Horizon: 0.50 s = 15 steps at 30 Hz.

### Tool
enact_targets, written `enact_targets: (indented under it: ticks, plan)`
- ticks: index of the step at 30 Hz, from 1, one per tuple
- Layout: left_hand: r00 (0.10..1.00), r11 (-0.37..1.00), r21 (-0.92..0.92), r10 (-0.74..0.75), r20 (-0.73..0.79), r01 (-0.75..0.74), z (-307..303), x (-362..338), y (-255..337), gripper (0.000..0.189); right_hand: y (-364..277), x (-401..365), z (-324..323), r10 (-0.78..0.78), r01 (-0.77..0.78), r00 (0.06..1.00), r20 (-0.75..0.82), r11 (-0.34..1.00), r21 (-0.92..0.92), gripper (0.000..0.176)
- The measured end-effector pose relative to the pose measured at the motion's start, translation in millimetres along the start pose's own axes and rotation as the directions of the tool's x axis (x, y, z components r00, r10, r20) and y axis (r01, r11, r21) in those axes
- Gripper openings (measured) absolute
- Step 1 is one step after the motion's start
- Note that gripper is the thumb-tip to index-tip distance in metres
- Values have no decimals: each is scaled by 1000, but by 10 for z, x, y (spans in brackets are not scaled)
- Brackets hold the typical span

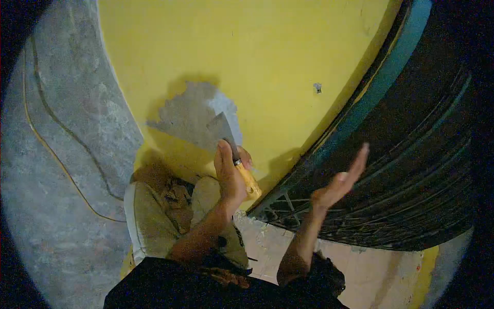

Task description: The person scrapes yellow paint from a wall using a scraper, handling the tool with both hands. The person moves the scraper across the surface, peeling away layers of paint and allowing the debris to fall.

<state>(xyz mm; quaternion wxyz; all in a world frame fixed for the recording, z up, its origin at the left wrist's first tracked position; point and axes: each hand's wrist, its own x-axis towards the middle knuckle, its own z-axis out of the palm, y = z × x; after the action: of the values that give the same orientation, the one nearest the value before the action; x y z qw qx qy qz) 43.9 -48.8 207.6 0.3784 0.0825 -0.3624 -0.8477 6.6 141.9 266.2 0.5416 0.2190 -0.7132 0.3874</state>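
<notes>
Left hand (229, 179) clasps scraper (225, 130) against wall (257, 46); right hand (341, 180) spread flat.

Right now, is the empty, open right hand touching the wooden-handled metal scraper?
Apart. The head view shows yellow wall between the right hand and the scraper, which the left hand grips.
</notes>
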Motion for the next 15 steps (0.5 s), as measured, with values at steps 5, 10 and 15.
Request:
enact_targets:
  ticks: [5, 10, 15]
  plan:
    - [999, 997, 74, 27, 45, -30, -43, -4, -31, 48, 782, -45, 16, 148, -92, 959, -240, 969, 229, 60]
    - [1000, 996, 82, -20, -14, 21, -35, 18, 167, 48, 1023, -571, 631, 241, -243, 969, 54, 894, 375, 59]
    - [1000, 1000, 26, -14, -18, 15, -147, 110, 170, 48, 844, -305, 497, 193, -192, 981, 6, 974, 117, 56]
